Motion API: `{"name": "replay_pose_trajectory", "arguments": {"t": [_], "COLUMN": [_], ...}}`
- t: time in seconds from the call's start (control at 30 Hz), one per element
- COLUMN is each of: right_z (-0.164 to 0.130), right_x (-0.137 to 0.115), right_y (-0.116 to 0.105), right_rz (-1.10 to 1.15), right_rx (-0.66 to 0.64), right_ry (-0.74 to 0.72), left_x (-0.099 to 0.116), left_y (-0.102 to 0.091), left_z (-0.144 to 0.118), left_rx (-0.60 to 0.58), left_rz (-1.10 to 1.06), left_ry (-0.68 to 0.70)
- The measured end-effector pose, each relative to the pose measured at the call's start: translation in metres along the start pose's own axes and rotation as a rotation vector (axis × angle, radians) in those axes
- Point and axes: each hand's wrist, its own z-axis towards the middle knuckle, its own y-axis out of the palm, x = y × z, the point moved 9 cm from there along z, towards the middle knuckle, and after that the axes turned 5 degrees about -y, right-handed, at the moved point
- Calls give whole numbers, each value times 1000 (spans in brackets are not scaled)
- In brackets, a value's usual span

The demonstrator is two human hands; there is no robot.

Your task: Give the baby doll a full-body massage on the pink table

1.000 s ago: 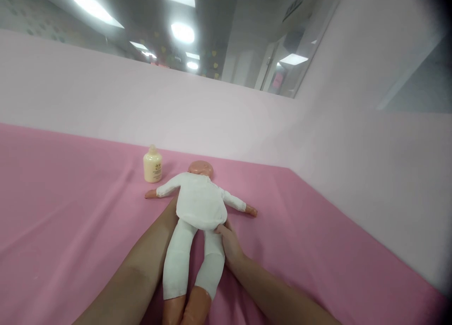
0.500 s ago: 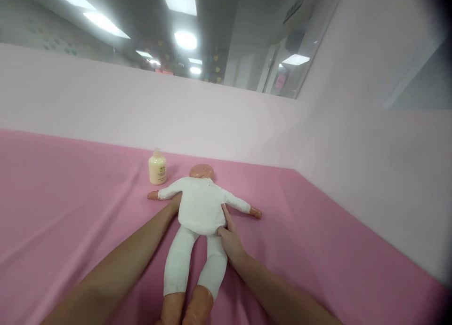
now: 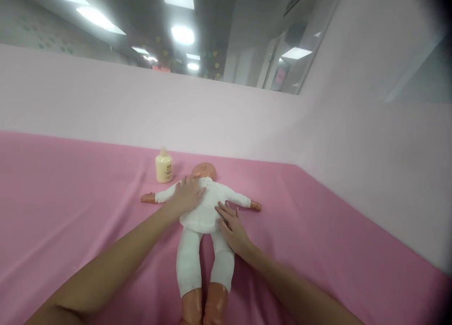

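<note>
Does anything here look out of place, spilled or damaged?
Nothing stands out. The white-clothed plastic baby doll lies flat on the pink cloth, both hands resting on it, and the cream plastic bottle stands upright, unspilled.

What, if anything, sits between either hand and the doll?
Nothing visible does. The left hand lies flat on the doll at its upper torso, and the right hand rests against its lower side. The cream bottle stands apart on the pink cloth, beyond the doll's arm.

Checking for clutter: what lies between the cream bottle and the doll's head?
Only bare pink sheet separates bottle from doll's head, in the head view.
</note>
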Motion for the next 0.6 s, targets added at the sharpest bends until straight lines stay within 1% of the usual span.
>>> {"name": "replay_pose_trajectory", "arguments": {"t": [0.07,0.1,0.17,0.27,0.33,0.43,0.53,0.6], "right_z": [6,10,22,47,67,91,105,110], "right_x": [-6,-9,-14,-21,-22,-19,-16,-12], "right_y": [-5,-8,-12,-10,1,23,41,48], "right_rz": [-88,-120,-148,-203,-289,-433,-592,-651], "right_rx": [29,46,77,90,43,-30,-50,-57], "right_ry": [-16,-23,-29,-13,28,107,100,84], "left_x": [-4,-9,-20,-28,-30,-34,-39,-42], "left_y": [25,34,43,46,46,43,40,37], "left_z": [-9,-12,-16,-17,-16,-14,-10,-7], "left_rx": [-81,-105,-107,-110,-122,-149,-185,-198], "left_rz": [398,564,727,797,804,796,755,684], "left_ry": [56,66,48,43,51,54,43,25]}}
